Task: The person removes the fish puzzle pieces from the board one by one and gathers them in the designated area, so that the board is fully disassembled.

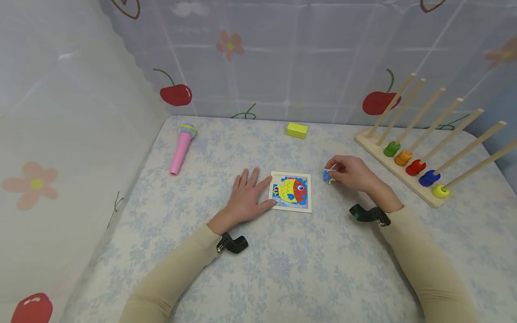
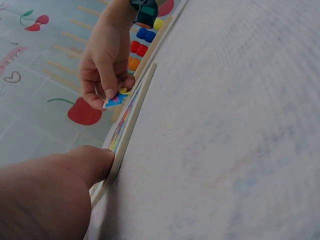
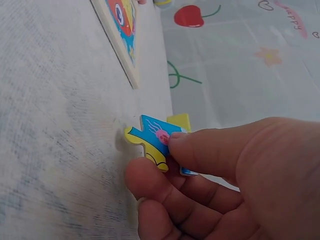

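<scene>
My right hand (image 1: 354, 174) pinches a blue and yellow puzzle piece (image 1: 327, 176) between thumb and fingers, just right of the puzzle board. A pink jellyfish-like print shows on the piece (image 3: 156, 136) in the right wrist view. The wooden-framed fish puzzle (image 1: 291, 209) lies flat on the table, its picture red, yellow and blue. Spread out flat, my left hand (image 1: 247, 198) rests at the board's left side, thumb and a fingertip touching the frame. In the left wrist view the thumb (image 2: 95, 162) presses on the board's edge.
A pink toy microphone (image 1: 182, 150) lies at the back left. A yellow block (image 1: 297, 130) sits near the table's back edge. To the right stands a wooden peg rack (image 1: 422, 190) with tall rods and colored beads, close to my right forearm.
</scene>
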### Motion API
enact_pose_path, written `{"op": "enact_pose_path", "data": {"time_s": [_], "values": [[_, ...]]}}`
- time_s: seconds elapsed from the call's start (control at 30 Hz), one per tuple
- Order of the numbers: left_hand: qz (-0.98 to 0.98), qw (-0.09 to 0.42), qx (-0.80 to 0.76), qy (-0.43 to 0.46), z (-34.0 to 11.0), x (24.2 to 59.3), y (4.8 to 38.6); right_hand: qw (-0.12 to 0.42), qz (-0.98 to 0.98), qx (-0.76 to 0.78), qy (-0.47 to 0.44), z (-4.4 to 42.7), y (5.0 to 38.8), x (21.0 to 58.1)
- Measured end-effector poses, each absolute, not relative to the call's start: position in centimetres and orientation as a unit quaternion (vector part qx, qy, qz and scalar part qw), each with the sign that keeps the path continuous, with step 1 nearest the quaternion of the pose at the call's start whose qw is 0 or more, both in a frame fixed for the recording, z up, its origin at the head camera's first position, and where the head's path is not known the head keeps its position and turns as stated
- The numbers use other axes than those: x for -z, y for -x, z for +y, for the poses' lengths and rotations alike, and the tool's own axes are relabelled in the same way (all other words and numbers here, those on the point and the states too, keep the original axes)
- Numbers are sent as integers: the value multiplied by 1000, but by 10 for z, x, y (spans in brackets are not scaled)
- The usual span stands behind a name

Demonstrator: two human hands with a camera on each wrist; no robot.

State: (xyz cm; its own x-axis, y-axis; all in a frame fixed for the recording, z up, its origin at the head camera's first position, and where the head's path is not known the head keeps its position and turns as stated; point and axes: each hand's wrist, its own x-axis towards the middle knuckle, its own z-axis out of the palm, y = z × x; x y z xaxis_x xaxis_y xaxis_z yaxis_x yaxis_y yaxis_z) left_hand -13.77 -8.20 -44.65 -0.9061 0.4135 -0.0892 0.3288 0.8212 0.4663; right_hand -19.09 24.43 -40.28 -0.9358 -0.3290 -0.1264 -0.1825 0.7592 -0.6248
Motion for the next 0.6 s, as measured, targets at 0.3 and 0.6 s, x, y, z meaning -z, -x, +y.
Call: {"op": "enact_pose_path", "data": {"time_s": [0.3, 0.6], "values": [[949, 86, -232, -196, -83, 444, 137, 124, 928, 324, 133, 240, 191, 407], [949, 89, -228, -197, -82, 445, 137, 99, 950, 270, 121, 237, 191, 416]]}}
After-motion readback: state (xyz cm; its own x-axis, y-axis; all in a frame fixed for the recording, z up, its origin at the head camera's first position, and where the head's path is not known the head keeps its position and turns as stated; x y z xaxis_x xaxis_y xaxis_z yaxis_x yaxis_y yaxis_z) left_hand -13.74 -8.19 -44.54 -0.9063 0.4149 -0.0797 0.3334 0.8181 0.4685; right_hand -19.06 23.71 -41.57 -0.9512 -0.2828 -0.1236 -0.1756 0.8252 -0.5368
